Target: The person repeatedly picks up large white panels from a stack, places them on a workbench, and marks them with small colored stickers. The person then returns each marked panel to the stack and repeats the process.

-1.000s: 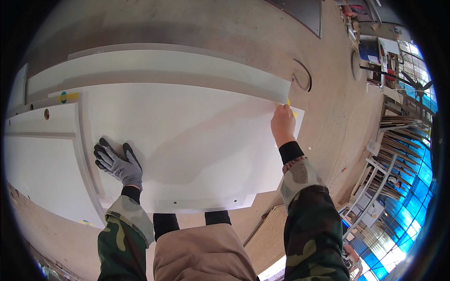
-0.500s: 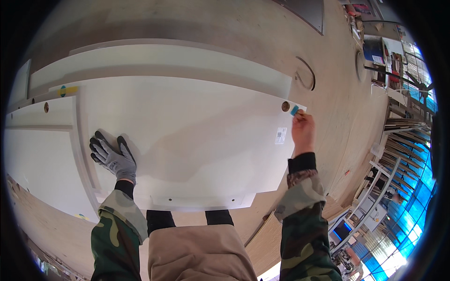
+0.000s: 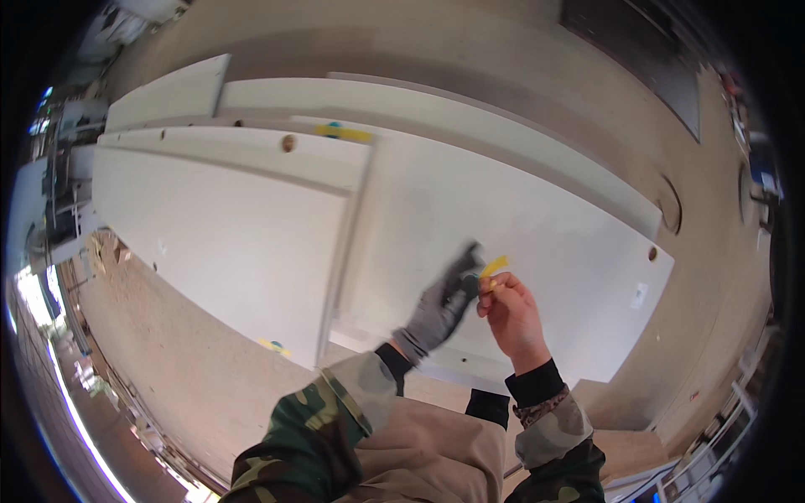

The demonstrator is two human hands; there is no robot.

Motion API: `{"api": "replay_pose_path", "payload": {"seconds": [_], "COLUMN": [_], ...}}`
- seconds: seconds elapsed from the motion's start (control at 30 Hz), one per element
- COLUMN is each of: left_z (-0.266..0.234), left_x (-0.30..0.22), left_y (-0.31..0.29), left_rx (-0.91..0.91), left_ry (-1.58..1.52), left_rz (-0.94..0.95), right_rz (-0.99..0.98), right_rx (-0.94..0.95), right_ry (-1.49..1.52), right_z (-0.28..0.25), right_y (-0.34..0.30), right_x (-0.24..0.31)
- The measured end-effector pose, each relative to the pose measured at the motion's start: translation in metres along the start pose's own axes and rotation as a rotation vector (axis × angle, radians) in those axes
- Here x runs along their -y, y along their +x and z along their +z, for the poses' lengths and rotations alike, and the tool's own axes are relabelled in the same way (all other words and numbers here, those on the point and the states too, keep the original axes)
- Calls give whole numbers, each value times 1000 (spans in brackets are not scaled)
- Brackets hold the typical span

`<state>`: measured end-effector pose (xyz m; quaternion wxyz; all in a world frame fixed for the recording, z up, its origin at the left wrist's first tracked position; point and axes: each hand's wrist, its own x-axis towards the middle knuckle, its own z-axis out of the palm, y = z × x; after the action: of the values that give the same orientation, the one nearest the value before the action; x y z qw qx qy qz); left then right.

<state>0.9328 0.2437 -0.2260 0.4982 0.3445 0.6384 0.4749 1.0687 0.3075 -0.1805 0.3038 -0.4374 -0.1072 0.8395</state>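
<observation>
My bare right hand (image 3: 513,318) is closed in a pinch on a short strip of yellow tape (image 3: 496,267), above the large white panel (image 3: 579,251). A small teal piece (image 3: 475,283) shows at the tape's lower end, between my two hands. My left hand (image 3: 440,306), in a grey glove with black fingers, comes up against the teal piece. Motion smears its fingers, and whether they grip the piece cannot be made out. Near the panel's right end is a round brown hole (image 3: 652,253), with a white label (image 3: 640,294) below it.
A stacked white panel (image 3: 243,226) lies at left, with a round hole (image 3: 288,143) near its far edge. Yellow tape with a teal spot (image 3: 342,132) sits at its far corner. Long white boards (image 3: 436,109) lie behind. A dark sheet (image 3: 637,59) rests on the floor at far right.
My right hand has left the hole at the panel's right end. My left hand has lifted off the panel, and both hands have come together. The view has swung left.
</observation>
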Motion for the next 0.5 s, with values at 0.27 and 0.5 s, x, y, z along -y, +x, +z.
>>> {"api": "replay_pose_path", "payload": {"seconds": [0.27, 0.5], "left_z": [-87, -192], "left_x": [-41, 8], "left_y": [-8, 2], "left_rx": [-216, -547], "left_ry": [-57, 528], "left_rz": [-221, 109], "right_rz": [-376, -646], "right_rx": [-104, -115], "right_ry": [-359, -1660], "right_z": [55, 146], "right_y": [85, 255], "right_x": [67, 22]}}
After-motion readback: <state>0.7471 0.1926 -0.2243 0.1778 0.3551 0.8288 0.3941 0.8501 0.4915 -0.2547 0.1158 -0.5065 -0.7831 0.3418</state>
